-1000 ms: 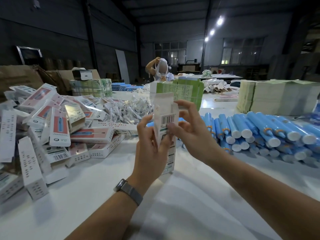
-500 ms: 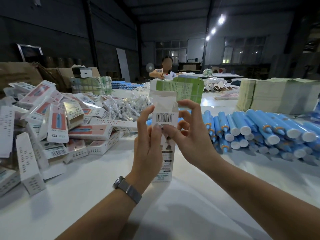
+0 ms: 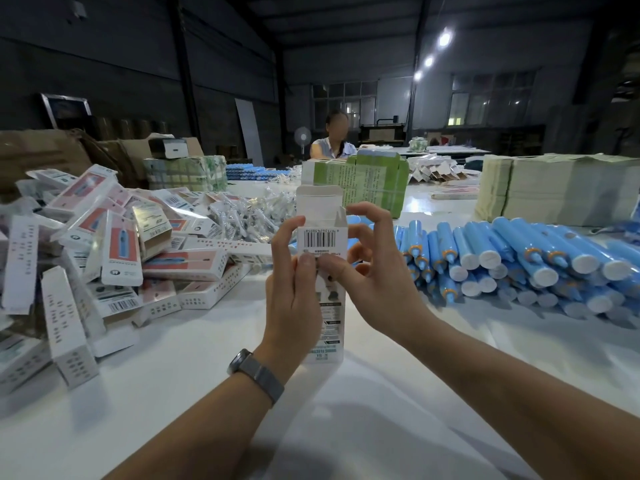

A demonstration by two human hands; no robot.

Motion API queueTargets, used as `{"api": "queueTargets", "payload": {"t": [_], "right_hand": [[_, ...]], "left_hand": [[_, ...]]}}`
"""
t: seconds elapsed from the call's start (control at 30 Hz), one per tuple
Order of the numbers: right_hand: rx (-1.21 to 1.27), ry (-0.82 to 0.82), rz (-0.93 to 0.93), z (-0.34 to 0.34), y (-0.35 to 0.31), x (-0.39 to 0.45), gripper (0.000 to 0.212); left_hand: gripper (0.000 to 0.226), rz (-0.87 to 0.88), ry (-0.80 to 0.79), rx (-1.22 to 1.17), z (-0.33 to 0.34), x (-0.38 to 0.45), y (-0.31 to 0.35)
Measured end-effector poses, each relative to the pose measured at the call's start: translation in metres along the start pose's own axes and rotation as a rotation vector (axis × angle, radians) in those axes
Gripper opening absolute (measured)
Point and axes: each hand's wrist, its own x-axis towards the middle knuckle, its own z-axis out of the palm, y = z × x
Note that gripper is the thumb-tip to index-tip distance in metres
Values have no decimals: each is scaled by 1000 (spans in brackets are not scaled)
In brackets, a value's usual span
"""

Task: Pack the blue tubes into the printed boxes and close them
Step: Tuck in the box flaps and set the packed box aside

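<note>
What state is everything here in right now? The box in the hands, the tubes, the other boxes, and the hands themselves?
Held box: upright, top flaps open; whether a tube is inside cannot be seen.
Left hand: grips the box.
Right hand: pinches the box, other fingers curled near the top.
Blue tubes: loose pile, capped, lying on the table.
Printed boxes: heaped on the left; some ends open.
Green packs: stacked upright.

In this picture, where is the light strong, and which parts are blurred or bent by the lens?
Head view: ceiling lamps flare bright; glare on the far table; the hall behind is dim; wide-angle lens stretches the forearms and edges; the held box is sharp, the pile of packed boxes softer.
</note>
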Motion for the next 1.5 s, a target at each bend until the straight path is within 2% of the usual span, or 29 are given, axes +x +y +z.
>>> {"api": "queueTargets", "payload": {"t": [0.2, 0.4, 0.53, 0.77, 1.0, 1.23, 1.37, 1.5], "right_hand": [[3, 5, -5, 1, 0, 0, 52], [9, -14, 1, -2, -1, 2, 32], [-17, -15, -15, -7, -6, 2, 30], [-45, 0, -103, -14, -12, 6, 36], [-52, 34, -134, -11, -10, 5, 67], [-79, 26, -127, -12, -8, 4, 37], [-63, 0, -135, -14, -11, 6, 31], [-64, -8, -156, -15, -13, 5, 29]], "left_hand": [[35, 7, 1, -6, 0, -1, 1], [36, 14, -6, -57, 1, -1, 2], [37, 15, -11, -74, 2, -3, 3], [39, -27, -12, -120, 6, -4, 5], [40, -66, -27, -106, 6, -3, 4], [49, -4, -55, -37, 7, -3, 0], [40, -49, -36, -108, 5, -1, 4], [40, -52, -17, -171, 5, 0, 12]]}}
